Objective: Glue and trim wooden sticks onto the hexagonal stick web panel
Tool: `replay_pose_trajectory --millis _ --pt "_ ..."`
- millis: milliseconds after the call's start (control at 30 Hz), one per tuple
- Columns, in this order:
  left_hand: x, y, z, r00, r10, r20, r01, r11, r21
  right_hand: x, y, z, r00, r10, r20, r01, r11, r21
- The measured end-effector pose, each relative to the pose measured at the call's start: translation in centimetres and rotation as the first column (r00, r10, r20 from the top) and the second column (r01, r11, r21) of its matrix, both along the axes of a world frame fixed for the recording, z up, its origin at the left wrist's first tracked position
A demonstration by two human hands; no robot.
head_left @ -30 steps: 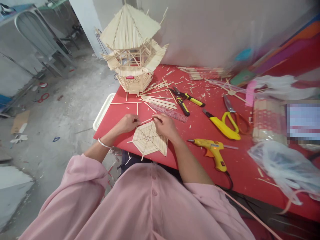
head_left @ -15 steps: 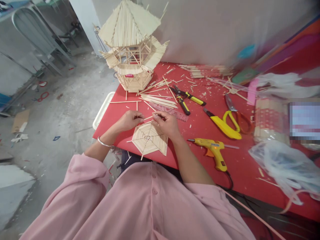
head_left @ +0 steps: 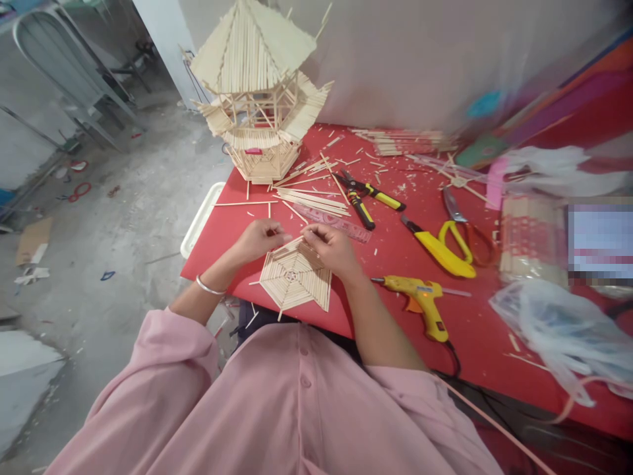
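A flat hexagonal panel (head_left: 294, 278) made of thin wooden sticks lies on the red table (head_left: 405, 264) near its front edge. My left hand (head_left: 260, 239) and my right hand (head_left: 330, 245) both pinch one thin stick (head_left: 295, 237) and hold it along the panel's far edge. Each hand's fingers are closed on an end of that stick. A metal bangle sits on my left wrist.
A tall stick-built pagoda model (head_left: 260, 99) stands at the table's far left corner. Loose sticks (head_left: 311, 198), a ruler (head_left: 336, 223), yellow-handled pliers (head_left: 366, 198), a yellow knife (head_left: 438, 247), scissors (head_left: 462, 231), a yellow glue gun (head_left: 420, 300) and plastic bags (head_left: 564, 330) lie to the right.
The two hands have brought the stick down onto the far edge of the hexagon panel. The camera has shifted slightly.
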State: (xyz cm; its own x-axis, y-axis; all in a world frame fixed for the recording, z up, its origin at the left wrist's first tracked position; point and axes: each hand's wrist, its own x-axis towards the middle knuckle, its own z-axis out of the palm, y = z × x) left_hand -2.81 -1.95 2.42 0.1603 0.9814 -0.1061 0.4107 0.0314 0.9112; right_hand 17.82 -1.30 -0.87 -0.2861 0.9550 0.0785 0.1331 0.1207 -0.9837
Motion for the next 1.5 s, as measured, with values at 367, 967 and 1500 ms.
replay_pose_trajectory --millis 367,967,1500 --pt "0.8 -0.7 0.3 0.873 0.124 -0.472 -0.030 0.979 0.202 -0.2 0.1 -0.1 0.999 -0.019 0.040 0.018 1.000 0.025" --pt "-0.6 -1.5 -0.3 0.979 -0.072 -0.190 0.099 0.985 0.138 0.0 0.3 -0.5 0.990 -0.102 0.100 0.097 0.994 0.059" --pt "-2.5 0.8 -0.2 0.963 -0.086 -0.257 0.102 0.993 0.051 8.3 -5.9 3.3 0.698 -0.391 0.599 0.183 0.907 0.379"
